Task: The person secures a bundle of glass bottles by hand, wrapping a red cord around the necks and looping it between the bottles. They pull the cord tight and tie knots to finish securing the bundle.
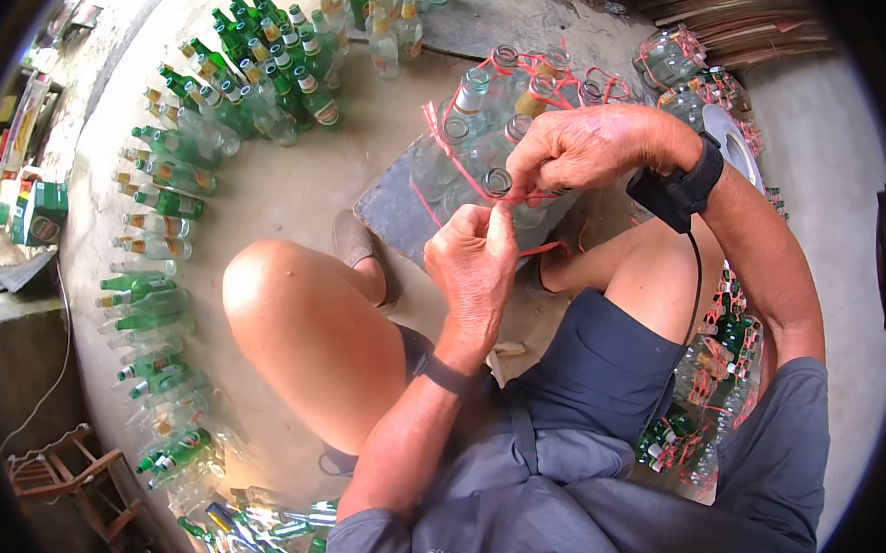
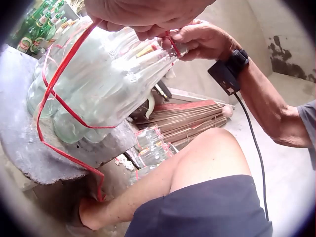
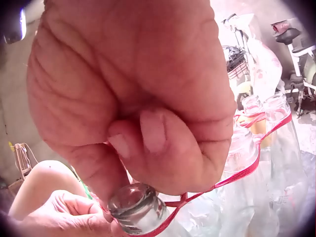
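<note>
A cluster of clear glass bottles (image 1: 466,140) stands upright on a grey slab (image 1: 389,201) between the person's feet. Red plastic twine (image 2: 64,64) runs round the bottle necks and bodies. At the nearest bottle mouth (image 3: 137,207), the left hand (image 1: 474,260) pinches the twine between thumb and forefinger. Just beyond it, the right hand (image 1: 592,149) bends over the same neck with curled fingers, holding the twine there. In the right wrist view its palm hides much of the bundle. A loose twine end hangs down the slab's side.
Green and clear bottles (image 1: 167,171) form a long arc along the left and back of the floor. Twine-tied bundles (image 1: 703,363) stand close by the right side. Stacked brown strips (image 1: 725,21) lie at the back right, and a wooden stool (image 1: 78,476) at the left.
</note>
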`<state>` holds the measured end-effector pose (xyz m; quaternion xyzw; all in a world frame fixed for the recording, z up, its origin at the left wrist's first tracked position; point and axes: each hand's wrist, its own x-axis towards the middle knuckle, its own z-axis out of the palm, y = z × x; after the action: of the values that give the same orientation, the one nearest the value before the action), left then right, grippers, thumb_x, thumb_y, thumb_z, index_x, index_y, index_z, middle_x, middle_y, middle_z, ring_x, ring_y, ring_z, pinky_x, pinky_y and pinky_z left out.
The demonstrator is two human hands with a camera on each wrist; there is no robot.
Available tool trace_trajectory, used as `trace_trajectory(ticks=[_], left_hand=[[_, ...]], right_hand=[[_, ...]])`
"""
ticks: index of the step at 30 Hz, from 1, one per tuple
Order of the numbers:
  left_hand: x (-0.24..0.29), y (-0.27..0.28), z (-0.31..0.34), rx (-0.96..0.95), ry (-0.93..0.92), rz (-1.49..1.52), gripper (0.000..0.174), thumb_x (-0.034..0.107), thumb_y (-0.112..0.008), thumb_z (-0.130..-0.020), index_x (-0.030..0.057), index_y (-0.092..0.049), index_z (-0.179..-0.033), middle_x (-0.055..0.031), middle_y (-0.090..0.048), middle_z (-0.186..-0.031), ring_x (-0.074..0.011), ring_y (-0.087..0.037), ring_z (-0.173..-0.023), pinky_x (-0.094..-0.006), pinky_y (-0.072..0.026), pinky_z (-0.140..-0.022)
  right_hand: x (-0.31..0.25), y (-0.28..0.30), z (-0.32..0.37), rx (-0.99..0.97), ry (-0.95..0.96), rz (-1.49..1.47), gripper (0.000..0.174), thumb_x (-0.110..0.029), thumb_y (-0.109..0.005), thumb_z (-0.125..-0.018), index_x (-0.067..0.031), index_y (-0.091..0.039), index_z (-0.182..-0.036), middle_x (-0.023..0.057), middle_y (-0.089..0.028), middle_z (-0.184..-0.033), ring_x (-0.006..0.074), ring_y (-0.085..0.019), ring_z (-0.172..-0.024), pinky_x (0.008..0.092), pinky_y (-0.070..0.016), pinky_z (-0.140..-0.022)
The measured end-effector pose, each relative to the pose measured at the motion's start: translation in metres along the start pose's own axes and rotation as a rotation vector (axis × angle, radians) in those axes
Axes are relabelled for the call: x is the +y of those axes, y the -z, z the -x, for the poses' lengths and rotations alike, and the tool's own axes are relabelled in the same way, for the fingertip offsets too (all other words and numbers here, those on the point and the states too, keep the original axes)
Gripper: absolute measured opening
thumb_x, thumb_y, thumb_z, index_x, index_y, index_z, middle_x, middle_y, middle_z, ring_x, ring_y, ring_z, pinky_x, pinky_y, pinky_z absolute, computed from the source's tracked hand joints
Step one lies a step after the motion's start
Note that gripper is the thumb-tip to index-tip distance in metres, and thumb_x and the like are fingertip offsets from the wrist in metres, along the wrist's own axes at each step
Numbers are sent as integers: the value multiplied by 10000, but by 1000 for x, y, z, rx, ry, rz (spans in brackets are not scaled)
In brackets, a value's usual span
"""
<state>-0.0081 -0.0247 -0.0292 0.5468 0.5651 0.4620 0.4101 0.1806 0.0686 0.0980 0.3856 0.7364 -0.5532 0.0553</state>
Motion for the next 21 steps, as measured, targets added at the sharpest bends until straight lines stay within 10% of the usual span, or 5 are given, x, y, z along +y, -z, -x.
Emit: trace_trajectory(ticks=[15,17,21], left_hand=[[1,1,1,9,4,43,304,183,-830,-969,-41,-717,-798,-93,-664,-620,-76,-557,-597,-318,-478,-572],[3,1,2,-15,49,38,228,181,-821,-929,4,-732,-816,-184,-706,-701,-324,-712,-606,-412,-534,-607],[0,0,3,-8,54,57,231,167,-826,-931,0,-721,-811,-182,-701,-694,-313,-706,-597,-407,-526,-597]], right_hand=[[-5,-3,-4,16,-61,116,332,28,-542,-913,15,-774,-1150,181,-751,-988,286,-733,-940,413,-574,-850],[-6,-9,-1,74,-59,219,294,17,-555,-906,6,-761,-1115,190,-736,-973,327,-724,-937,441,-568,-839],[-12,-22,6,213,-69,422,206,-29,-595,-895,-23,-718,-1061,188,-710,-976,412,-697,-953,505,-551,-823]])
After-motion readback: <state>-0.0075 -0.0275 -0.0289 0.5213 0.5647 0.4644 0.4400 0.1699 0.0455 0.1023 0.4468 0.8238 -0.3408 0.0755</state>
